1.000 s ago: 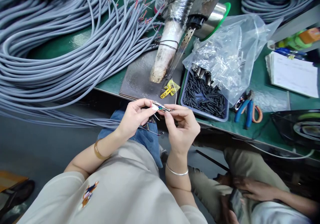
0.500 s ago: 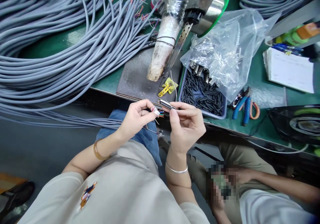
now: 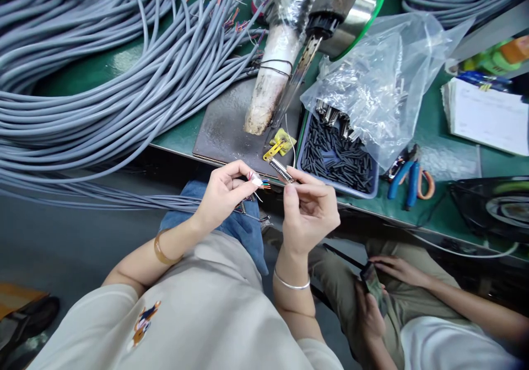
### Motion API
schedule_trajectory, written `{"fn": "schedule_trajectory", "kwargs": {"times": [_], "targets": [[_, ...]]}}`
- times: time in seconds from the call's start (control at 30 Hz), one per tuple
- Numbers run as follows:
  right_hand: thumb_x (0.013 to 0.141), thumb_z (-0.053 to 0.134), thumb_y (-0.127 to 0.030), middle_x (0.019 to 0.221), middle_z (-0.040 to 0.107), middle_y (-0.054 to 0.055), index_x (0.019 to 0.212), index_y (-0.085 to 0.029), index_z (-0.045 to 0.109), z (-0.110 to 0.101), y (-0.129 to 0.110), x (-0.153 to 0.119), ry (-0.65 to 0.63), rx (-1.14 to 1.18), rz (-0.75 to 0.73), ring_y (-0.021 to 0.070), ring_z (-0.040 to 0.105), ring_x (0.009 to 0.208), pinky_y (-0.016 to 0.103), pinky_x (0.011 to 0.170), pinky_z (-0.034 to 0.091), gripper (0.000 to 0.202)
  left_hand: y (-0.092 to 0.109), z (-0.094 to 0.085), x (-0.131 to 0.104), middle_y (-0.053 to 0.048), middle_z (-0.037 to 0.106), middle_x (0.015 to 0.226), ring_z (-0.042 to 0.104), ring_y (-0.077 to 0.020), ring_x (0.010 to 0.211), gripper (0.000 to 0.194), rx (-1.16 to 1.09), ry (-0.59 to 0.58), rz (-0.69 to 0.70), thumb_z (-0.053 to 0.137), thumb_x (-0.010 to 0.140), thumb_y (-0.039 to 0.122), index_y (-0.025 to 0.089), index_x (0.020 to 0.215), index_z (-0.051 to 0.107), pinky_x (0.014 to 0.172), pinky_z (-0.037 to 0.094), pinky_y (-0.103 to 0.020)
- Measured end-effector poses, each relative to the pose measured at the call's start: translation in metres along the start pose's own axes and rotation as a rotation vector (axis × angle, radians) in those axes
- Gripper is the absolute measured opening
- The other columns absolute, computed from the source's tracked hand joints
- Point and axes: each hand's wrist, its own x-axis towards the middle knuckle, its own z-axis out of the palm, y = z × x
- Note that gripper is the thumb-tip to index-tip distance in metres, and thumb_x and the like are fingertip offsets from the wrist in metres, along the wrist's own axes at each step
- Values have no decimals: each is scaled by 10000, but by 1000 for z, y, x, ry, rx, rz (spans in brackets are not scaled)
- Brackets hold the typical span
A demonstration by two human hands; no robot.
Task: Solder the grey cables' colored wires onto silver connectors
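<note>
My left hand (image 3: 229,191) is closed in a pinch on the stripped end of a cable, whose thin coloured wires (image 3: 265,184) stick out to the right past the fingertips. Facing them, my right hand (image 3: 309,205) pinches one end of a metal-edged D-sub connector (image 3: 281,170) between thumb and fingers. The connector slants up and to the left, a small gap from the wires. Just above it, a yellow clip (image 3: 273,148) with a yellow pad (image 3: 283,141) lies on a dark board (image 3: 225,119) at the bench edge.
Grey cables (image 3: 124,105) cover the bench's left. A white-wrapped tube (image 3: 266,83) hangs over the board. A bin of black sleeves (image 3: 330,161) sits under a plastic bag (image 3: 367,83). Right of it lie pliers (image 3: 409,180). A co-worker's hands (image 3: 374,309) hold a phone at lower right.
The connector has turned in my right hand and now slants more steeply, its slotted face showing differently. My left hand stays almost in place with the wires.
</note>
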Motion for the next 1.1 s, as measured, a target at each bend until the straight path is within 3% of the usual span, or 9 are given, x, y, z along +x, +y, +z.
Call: {"fn": "schedule_trajectory", "kwargs": {"times": [0.27, 0.47, 0.63, 0.87, 1.1], "targets": [[873, 734, -238, 1083, 798, 60, 833, -223, 622, -3, 2, 2, -51, 74, 45, 203, 784, 912, 346, 795, 646, 120, -1, -3, 2, 21, 616, 689, 390, -9, 444, 240, 34, 18, 31, 863, 681, 221, 138, 684, 637, 393, 247, -164], [873, 727, -188, 1057, 804, 43, 811, -221, 618, -1, 4, 7, -102, 96, 37, 166, 770, 862, 293, 755, 619, 130, -3, -6, 10, -11, 699, 734, 547, -52, 560, 192, 61, 20, 81, 829, 699, 218, 147, 686, 651, 500, 414, -154], [863, 733, -157, 1027, 806, 29, 808, -224, 637, 5, 6, 15, -135, 111, -7, 170, 775, 936, 281, 764, 621, 129, -1, -8, 22, -14, 715, 751, 620, -79, 654, 201, 96, 11, 113, 801, 687, 191, 151, 648, 609, 625, 505, -181], [856, 724, -137, 1021, 805, 27, 809, -224, 656, 9, 13, 27, -171, 38, -119, 193, 775, 971, 358, 876, 629, 120, 2, -9, 33, 3, 664, 719, 584, -83, 654, 200, 165, 18, 121, 766, 683, 173, 162, 651, 569, 624, 482, -198], [860, 724, -133, 1012, 805, 26, 812, -226, 677, 10, 11, 35, -181, -5, -174, 195, 774, 945, 374, 872, 628, 115, 8, -8, 35, -23, 704, 765, 582, -92, 664, 181, 218, 18, 156, 739, 694, 174, 167, 652, 563, 600, 463, -201]]}}
